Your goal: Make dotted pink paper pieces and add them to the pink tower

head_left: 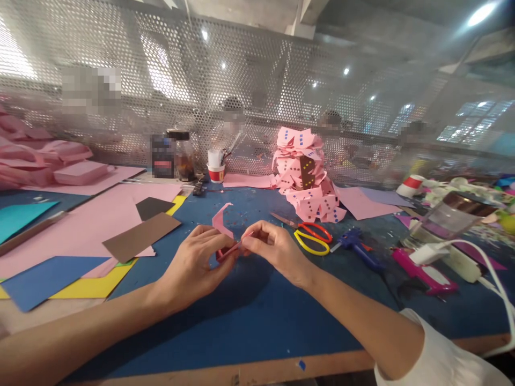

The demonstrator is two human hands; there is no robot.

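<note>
A small folded pink paper piece (221,220) is between my hands, above the middle of the blue table mat (249,327). My left hand (197,262) is closed around its lower part, and a pointed pink flap sticks up past the fingers. With thumb and forefinger, my right hand (273,249) pinches the piece's right edge. The fingers cover much of its shape. Just right of my hands lie scissors (311,242) with red and yellow handles, and beyond them a blue glue gun (358,247). A stack of dotted pink paper pieces (303,171) rises behind.
Coloured paper sheets (140,236) cover the left side, with pink pieces (80,171) heaped behind. Jars (183,155) and a paper cup (216,171) stand along a perforated metal screen (249,69). At right are a magenta tool (422,271), a white cable (493,268) and a clear jar (446,217).
</note>
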